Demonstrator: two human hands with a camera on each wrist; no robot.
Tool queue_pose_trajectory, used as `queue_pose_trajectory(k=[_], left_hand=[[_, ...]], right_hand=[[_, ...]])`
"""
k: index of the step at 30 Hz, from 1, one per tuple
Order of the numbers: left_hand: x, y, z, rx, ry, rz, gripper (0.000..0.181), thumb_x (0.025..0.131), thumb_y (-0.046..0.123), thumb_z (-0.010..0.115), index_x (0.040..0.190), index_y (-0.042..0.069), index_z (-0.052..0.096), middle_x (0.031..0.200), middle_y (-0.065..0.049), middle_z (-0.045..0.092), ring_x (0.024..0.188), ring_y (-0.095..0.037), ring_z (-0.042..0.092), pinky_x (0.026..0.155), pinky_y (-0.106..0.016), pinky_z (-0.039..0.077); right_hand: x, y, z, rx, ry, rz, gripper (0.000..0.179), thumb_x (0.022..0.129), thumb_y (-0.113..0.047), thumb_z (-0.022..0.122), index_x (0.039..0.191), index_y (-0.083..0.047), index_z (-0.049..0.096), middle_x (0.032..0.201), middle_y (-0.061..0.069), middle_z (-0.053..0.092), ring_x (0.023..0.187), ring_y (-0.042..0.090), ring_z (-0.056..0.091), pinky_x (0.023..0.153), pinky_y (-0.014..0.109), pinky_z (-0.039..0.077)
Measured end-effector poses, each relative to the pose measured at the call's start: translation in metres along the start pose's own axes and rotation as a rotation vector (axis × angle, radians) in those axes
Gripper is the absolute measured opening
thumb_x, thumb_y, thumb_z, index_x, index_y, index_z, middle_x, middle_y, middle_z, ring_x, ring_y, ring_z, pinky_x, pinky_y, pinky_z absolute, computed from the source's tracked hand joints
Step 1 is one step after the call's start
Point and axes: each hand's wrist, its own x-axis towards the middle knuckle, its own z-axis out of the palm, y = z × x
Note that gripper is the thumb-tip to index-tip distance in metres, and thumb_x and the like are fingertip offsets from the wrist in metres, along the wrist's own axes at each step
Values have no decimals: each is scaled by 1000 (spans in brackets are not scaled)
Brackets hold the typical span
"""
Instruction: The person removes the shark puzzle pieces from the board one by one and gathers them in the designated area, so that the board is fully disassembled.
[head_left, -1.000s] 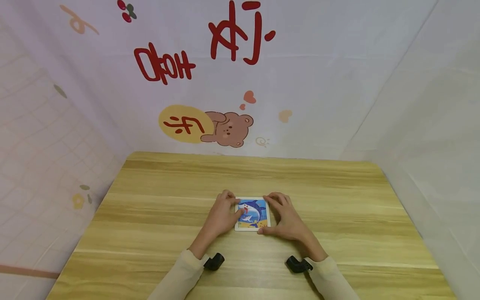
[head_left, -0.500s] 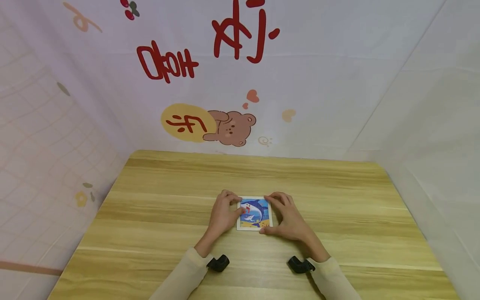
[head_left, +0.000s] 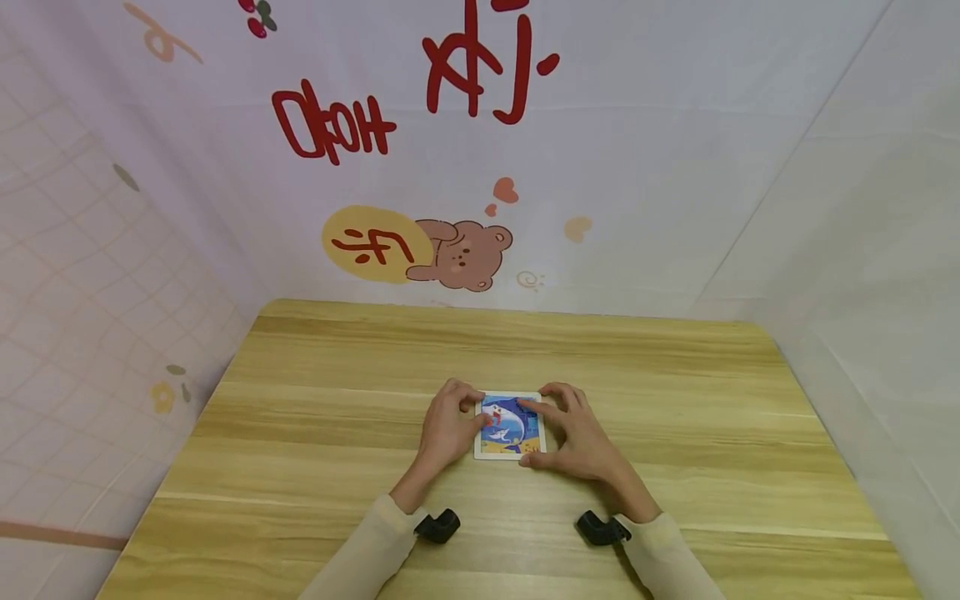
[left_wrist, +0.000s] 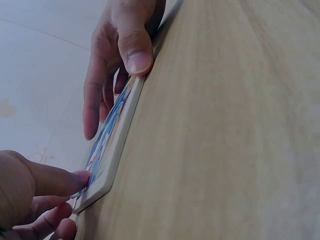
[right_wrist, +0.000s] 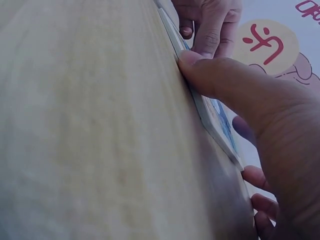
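A small square picture puzzle (head_left: pixel 512 427) with a white border lies flat on the table. Its picture has a blue-and-white shark over yellow sand. At its left side my left hand (head_left: pixel 447 425) holds it, thumb on the picture and the other fingers curled by the edge. My right hand (head_left: pixel 581 437) spans its right side. In the right wrist view, the right thumb (right_wrist: pixel 212 72) presses the near border. The index finger (left_wrist: pixel 91 112) stretches over the picture, and from the left wrist view I cannot tell whether it touches. The other right fingers stay around the far right corner.
The wood-grain table (head_left: pixel 300 467) surrounds the puzzle. A pale cloth wall (head_left: pixel 637 150) with red characters and a bear print rises behind it, and more cloth hangs at both sides. Black wrist mounts (head_left: pixel 600 529) sit at both sleeves.
My right index finger has moved from the puzzle's far right corner inward over the picture. The left hand keeps its place. The head view has shifted slightly.
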Motion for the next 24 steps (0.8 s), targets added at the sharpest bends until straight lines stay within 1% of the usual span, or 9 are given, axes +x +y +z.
queue_pose_trajectory(k=[7,10,13,17,21,24], left_hand=[[1,1,0,-2,-6,17,24,81,11,87,102,8,76,95,-6,64,88,-21,57,72,-27,39],[2,1,0,3,-3,18,25,80,11,87,103,8,76,92,-6,63,86,-21,56,72,-26,38],[2,0,0,3,-4,9,27,81,11,87,105,9,76,91,-5,63,84,-18,55,71,-26,38],[2,-1,1,-4,-6,0,24,81,11,86,103,11,77,90,-3,64,82,-13,52,69,-25,39],[2,-2,2,-28,-13,-21,25,81,10,86,103,15,76,92,-2,66,83,-14,55,70,-26,41],[3,-1,1,-69,-14,-19,28,82,8,85,107,14,75,97,-4,70,82,-15,57,70,-25,43]], right_hand=[[-1,-6,-1,-68,-20,-20,77,77,-60,83,146,-39,57,150,13,40,142,36,30,109,66,37],[-1,-8,-1,-86,-20,-20,76,77,-60,82,146,-38,58,150,13,40,142,36,31,108,65,38],[-1,-8,0,-94,-19,-21,76,77,-60,82,145,-38,58,149,13,41,141,36,31,108,65,39],[0,-7,1,-96,-24,-23,75,77,-60,82,145,-37,58,149,14,41,141,36,31,108,65,39],[0,-8,1,-95,-31,-14,75,78,-60,82,145,-37,58,150,14,40,142,37,31,108,66,39],[1,-9,1,-97,-34,-7,75,78,-59,82,146,-38,58,151,13,39,142,36,31,108,65,39]])
